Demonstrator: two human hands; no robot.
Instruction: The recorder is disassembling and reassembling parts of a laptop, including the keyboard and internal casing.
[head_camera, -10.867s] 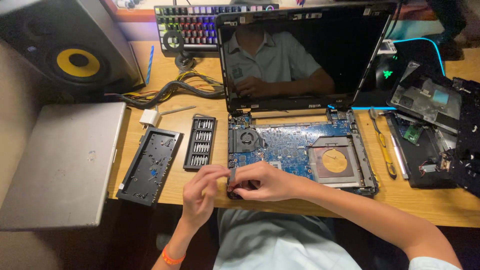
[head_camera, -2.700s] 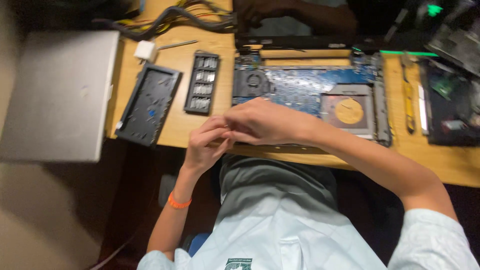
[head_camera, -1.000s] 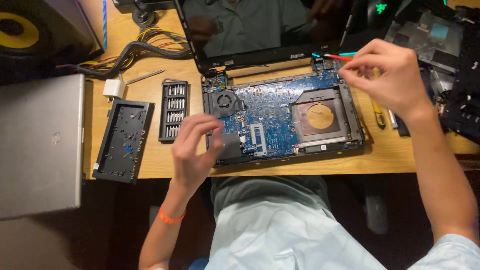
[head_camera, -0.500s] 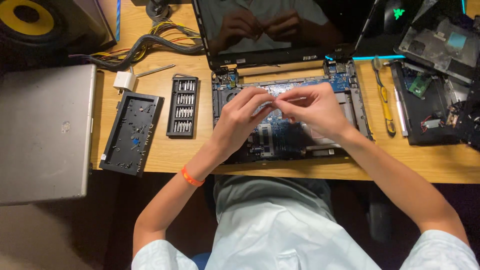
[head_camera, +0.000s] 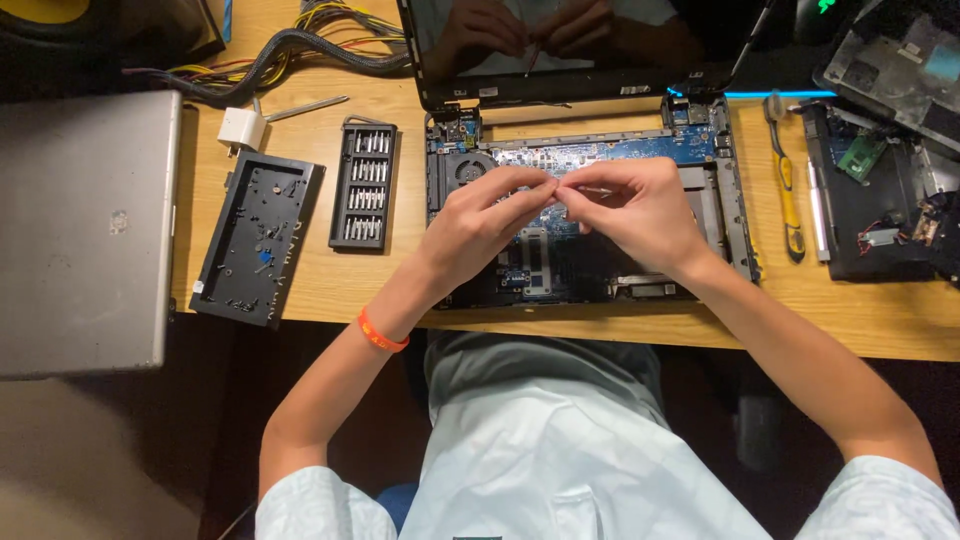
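An opened laptop (head_camera: 700, 150) lies on the wooden desk with its blue circuit board and fan bare and its dark screen standing up behind. Both my hands hover over the board with their fingertips meeting. My right hand (head_camera: 635, 210) pinches a thin screwdriver (head_camera: 592, 188) whose shaft shows between thumb and forefinger. My left hand (head_camera: 485, 220), with an orange band on its wrist, pinches the tool's tip. Anything small held there is hidden by the fingers. The screen mirrors both hands.
A black case of screwdriver bits (head_camera: 363, 185) and a black plastic cover panel (head_camera: 258, 238) lie left of the laptop. A closed silver laptop (head_camera: 85, 230) sits far left. A yellow-handled tool (head_camera: 787, 195) and another dismantled machine (head_camera: 880, 190) lie right. Cables (head_camera: 290, 45) run behind.
One second ago my right hand was raised at the far right with the screwdriver and my left hand rested on the board. Both have come together over the board's middle.
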